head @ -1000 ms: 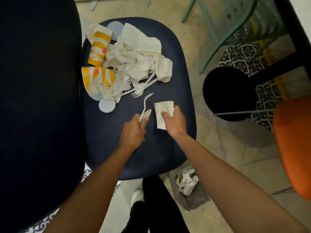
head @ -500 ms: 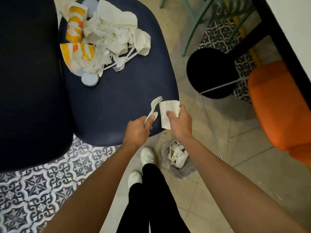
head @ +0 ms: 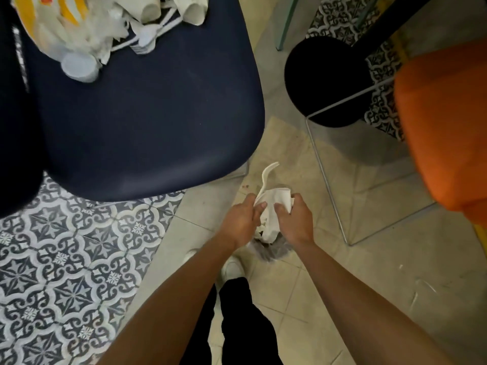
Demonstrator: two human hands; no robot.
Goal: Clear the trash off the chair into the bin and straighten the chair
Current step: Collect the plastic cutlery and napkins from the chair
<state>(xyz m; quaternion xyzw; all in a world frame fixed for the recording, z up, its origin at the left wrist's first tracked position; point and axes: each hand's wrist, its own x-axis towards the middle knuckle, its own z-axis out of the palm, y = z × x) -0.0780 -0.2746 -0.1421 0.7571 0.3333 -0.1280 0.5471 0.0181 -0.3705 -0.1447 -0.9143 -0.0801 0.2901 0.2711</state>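
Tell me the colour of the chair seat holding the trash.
Dark navy blue; the chair seat shows in the head view.

Patterned floor tiles [head: 66,259], orange seat [head: 448,127], black stool [head: 324,83]

Both forearms [head: 168,306] are seen bare behind the left hand [head: 241,222] and the right hand [head: 292,219]. Black trousers [head: 245,325] and white shoes [head: 233,268] are worn, seen below the hands.

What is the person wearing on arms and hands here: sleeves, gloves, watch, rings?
No sleeves show: the left forearm and right forearm are bare to the frame edge. The left hand and right hand wear no gloves, and no watch, bracelet or ring is visible.
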